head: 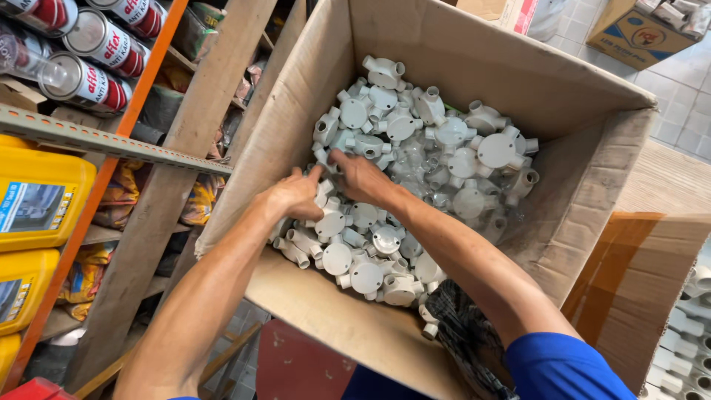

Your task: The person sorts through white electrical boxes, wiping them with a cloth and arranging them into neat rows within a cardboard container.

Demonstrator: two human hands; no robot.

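Both my arms reach into a big open cardboard box (459, 67) filled with several white plastic round junction fittings (474, 152) with short pipe stubs. My left hand (292, 196) rests on the pile near the box's left wall, its fingers curled down among the fittings. My right hand (359, 176) lies just beside it, fingers pressed onto a fitting (368, 144) in the middle of the heap. Whether either hand has closed on a piece is hidden by the fingers and the pile. A dark patterned cloth (463, 333) hangs over the near rim of the box.
Shelving on the left holds yellow plastic canisters (41, 196), round tins (85, 78) and packets, behind a slanted wooden plank (189, 148). A second brown carton (644, 274) stands at the right with more white fittings (689, 326) beside it. A small cardboard box (637, 33) sits on the tiled floor.
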